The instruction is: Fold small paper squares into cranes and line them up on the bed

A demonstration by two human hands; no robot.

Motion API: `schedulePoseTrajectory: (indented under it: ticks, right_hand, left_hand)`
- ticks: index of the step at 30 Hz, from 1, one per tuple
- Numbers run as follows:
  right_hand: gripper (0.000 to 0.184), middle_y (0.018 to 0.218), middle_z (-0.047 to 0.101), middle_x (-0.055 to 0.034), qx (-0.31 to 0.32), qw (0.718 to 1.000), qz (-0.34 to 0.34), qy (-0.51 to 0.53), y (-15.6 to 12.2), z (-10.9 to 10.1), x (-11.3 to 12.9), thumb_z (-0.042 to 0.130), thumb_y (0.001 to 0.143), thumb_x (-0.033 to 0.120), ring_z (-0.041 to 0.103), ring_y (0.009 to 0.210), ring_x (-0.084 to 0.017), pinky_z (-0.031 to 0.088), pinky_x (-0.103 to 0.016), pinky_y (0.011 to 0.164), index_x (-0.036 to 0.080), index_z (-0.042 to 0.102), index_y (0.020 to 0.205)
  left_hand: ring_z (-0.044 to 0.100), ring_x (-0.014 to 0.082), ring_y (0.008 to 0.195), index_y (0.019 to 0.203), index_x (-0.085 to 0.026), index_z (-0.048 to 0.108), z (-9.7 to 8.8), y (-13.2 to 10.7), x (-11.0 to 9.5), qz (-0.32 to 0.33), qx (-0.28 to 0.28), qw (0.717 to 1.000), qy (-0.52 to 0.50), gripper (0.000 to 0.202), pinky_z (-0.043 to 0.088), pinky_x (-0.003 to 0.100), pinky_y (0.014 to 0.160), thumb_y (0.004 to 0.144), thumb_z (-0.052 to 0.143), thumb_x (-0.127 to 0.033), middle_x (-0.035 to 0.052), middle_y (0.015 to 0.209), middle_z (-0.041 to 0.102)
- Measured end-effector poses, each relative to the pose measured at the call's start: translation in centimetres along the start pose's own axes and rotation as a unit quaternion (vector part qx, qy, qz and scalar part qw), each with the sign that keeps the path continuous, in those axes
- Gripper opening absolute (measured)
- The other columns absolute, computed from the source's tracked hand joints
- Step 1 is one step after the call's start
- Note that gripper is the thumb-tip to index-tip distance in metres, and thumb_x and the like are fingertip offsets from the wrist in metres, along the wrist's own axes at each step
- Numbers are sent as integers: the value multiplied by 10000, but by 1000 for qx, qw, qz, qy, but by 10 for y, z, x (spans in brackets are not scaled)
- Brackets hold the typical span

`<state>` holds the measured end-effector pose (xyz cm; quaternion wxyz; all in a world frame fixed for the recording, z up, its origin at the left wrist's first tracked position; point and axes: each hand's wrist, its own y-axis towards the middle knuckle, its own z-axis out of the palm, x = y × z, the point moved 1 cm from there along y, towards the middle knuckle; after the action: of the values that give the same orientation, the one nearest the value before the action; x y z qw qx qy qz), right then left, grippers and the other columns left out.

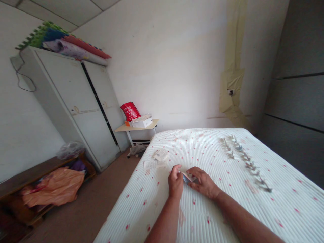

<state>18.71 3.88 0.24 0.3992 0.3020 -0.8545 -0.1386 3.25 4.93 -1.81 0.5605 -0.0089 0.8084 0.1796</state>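
Both my hands rest on a white mattress (227,209) dotted with small red marks. My left hand (175,182) and my right hand (204,184) are closed together on one small flat packet (187,177), whitish with a dark part, held between the fingertips just above the mattress. A few more small white packets (158,158) lie on the mattress beyond my left hand. A long row of several small dark and silvery pieces (244,160) runs along the mattress to the right of my right hand; I cannot make out what they are.
A grey two-door wardrobe (76,108) stands at the left with foam mats stacked on top. A small side table (138,127) by the far wall carries a red bag and a white box. An orange bag (54,190) lies on a low wooden bench at the left.
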Motion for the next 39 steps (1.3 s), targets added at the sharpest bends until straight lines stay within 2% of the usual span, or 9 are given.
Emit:
schedulePoseTrajectory:
  ticks: [3,8,13,16,19,24,27,32,39]
  right_hand:
    - [258,922,622,-90,-2,1000,25,4,0,-1,-2,521,775,255,572,838,-187,449,-320,780,175,604,1006]
    - [231,879,644,-72,-24,998,61,24,0,-3,-8,467,798,253,578,824,-191,440,-306,766,179,624,950]
    - [279,671,571,-2,-26,981,125,146,1,-2,-9,422,823,361,517,593,-132,412,-234,558,163,602,900]
    - [321,681,550,6,-42,961,155,225,2,3,-11,454,787,424,491,569,-119,394,-221,518,165,571,937]
    - [397,689,539,12,-56,951,167,255,2,8,-18,487,756,451,486,573,-117,388,-220,514,171,526,1034]
    - [398,603,465,49,-51,965,170,194,-1,13,-31,476,784,372,433,515,-98,348,-209,481,171,490,1127]
    - [372,628,492,38,-62,975,157,145,-1,10,-30,474,775,282,433,523,-97,366,-213,498,167,510,1127]
    - [348,878,582,-41,-89,989,84,84,0,-1,-20,500,678,137,501,639,-118,436,-254,621,176,592,1011]
    - [258,795,573,-38,-66,993,80,48,1,-4,-17,466,674,101,528,660,-134,433,-258,635,168,626,864]
  left_hand:
    - [533,107,619,1022,-175,575,0,0,2,13,10,999,-27,327,432,208,625,723,446,-196,-16,701,577]
    - [492,99,568,1055,-177,534,2,-1,0,20,41,996,-79,360,404,196,564,712,423,-172,-29,648,521]
    - [455,96,534,1068,-173,495,3,-3,-4,20,58,993,-101,352,373,189,518,726,411,-191,-42,607,485]
    - [449,96,532,1097,-169,472,3,-3,-7,18,61,992,-109,384,367,193,517,717,422,-191,-41,615,503]
    - [448,93,533,1118,-159,452,3,-4,-9,8,67,989,-132,411,360,191,513,708,440,-186,-39,616,508]
    - [422,84,498,1129,-148,428,1,-5,-14,-17,86,977,-193,438,333,184,482,694,461,-190,-51,585,471]
    - [387,76,469,1123,-156,434,2,-5,-15,-28,101,973,-204,431,302,177,458,694,456,-189,-61,564,438]
    - [349,70,475,1095,-166,479,5,-5,-9,-4,94,986,-137,412,274,171,467,686,455,-133,-71,539,390]
    - [353,74,490,1116,-184,483,8,-5,-3,17,106,988,-113,432,269,172,476,694,433,-106,-70,541,374]
